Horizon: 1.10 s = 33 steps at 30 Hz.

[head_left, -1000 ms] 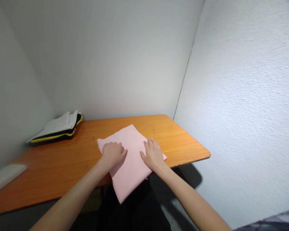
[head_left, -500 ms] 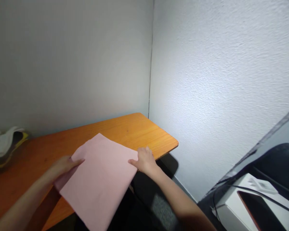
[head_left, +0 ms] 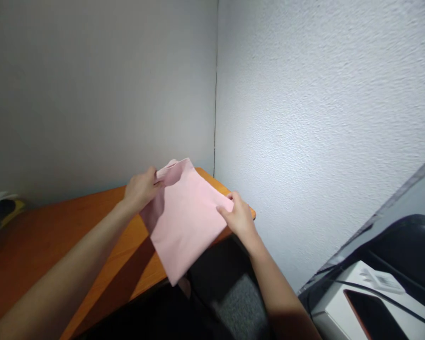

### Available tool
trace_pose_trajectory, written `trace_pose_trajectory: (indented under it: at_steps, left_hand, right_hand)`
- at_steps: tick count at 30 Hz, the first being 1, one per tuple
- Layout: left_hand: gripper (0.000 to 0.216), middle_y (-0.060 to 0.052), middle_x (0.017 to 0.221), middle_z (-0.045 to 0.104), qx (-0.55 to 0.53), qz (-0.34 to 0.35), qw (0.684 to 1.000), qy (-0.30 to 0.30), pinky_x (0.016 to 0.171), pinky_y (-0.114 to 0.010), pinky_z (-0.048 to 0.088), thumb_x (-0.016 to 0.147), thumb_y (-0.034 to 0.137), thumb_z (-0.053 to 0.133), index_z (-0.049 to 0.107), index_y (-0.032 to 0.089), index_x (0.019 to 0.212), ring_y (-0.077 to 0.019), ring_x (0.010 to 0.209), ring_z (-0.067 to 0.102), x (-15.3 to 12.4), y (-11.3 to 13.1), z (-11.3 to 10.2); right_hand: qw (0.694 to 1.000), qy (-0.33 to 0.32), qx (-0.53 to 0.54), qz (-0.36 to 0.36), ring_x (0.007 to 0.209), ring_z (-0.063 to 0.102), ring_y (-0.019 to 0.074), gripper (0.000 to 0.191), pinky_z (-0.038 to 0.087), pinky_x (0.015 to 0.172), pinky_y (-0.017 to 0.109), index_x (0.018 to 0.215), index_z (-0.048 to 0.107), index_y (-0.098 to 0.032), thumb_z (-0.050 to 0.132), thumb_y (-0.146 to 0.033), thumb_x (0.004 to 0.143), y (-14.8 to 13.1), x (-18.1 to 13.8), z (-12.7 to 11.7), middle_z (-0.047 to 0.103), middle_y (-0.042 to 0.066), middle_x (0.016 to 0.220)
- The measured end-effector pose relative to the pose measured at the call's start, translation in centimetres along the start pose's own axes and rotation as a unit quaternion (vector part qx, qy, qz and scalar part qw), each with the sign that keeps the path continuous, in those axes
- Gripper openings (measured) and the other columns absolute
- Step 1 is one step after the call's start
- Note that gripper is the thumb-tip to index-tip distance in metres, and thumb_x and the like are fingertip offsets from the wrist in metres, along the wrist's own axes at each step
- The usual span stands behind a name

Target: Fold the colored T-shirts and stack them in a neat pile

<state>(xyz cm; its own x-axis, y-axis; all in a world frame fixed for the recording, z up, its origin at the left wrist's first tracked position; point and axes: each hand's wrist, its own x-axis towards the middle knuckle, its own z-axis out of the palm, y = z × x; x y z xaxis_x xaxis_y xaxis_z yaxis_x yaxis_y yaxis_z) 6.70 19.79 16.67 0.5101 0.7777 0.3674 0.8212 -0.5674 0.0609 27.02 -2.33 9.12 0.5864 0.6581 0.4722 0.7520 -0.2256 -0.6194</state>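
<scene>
A pink folded cloth (head_left: 187, 212) hangs between my two hands, raised over the front edge of the wooden table (head_left: 127, 245). My left hand (head_left: 141, 189) is closed on its upper left part, where the fabric bunches into folds. At the right corner, my right hand (head_left: 239, 215) pinches the cloth between thumb and fingers. The lower corner dangles free past the table edge. I cannot make out whether it is a plain cloth or a garment.
White gloves or similar gear with yellow and black parts (head_left: 3, 212) lie at the table's far left. On the right, a phone (head_left: 373, 314) and a cable rest on a white box (head_left: 335, 302) beside a black chair (head_left: 411, 241). Walls meet behind the table.
Both hands have lifted the cloth up and to the right, farther from me. My left hand has moved toward its upper edge, and the cloth now hangs at a tilt.
</scene>
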Motion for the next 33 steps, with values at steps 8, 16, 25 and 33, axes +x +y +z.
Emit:
trace_pose_trajectory:
  at_steps: [8,16,25,33]
  left_hand:
    - [0.056,-0.017,0.148,0.042,-0.095,0.162,0.979,-0.073,0.113,-0.048,0.027,0.094,0.049,0.032,0.049,0.014,0.135,-0.0325,0.139,0.035,-8.8,12.6,6.1]
    - [0.085,-0.018,0.158,0.017,-0.104,0.157,0.968,-0.166,0.119,-0.055,0.009,0.091,0.066,0.016,0.028,0.006,0.150,-0.0345,0.147,0.006,-12.2,13.9,10.8]
    - [0.083,-0.010,0.161,0.012,-0.221,0.184,0.929,-0.233,0.121,-0.053,0.014,0.090,0.060,0.024,0.007,0.013,0.155,-0.0304,0.148,0.004,-10.8,15.4,11.6]
    - [0.101,-0.004,0.161,0.003,-0.271,0.183,0.916,-0.234,0.122,-0.048,0.013,0.079,0.074,0.038,-0.005,0.023,0.154,-0.0263,0.148,0.000,-11.3,15.4,11.7]
  right_hand:
    - [0.983,0.067,-0.140,0.094,0.095,0.060,0.0262,0.031,0.042,0.079,0.033,0.114,0.051,-0.017,0.046,-0.024,0.085,10.5,0.3,1.1,0.064,0.011,0.102]
    - [0.969,0.121,-0.202,0.081,0.101,0.051,0.0326,0.033,0.038,0.085,0.043,0.114,0.056,-0.016,0.042,-0.028,0.086,11.7,-0.6,2.3,0.063,0.014,0.105]
    - [0.957,0.047,-0.287,-0.003,0.132,0.029,0.0381,0.044,0.026,0.101,0.054,0.130,0.056,-0.020,0.043,-0.039,0.093,7.6,1.9,3.3,0.046,0.015,0.140]
    - [0.938,-0.190,-0.286,-0.042,0.141,0.020,0.0398,0.063,0.016,0.107,0.060,0.149,0.033,-0.033,0.031,-0.062,0.093,7.9,3.8,8.1,0.028,0.007,0.156]
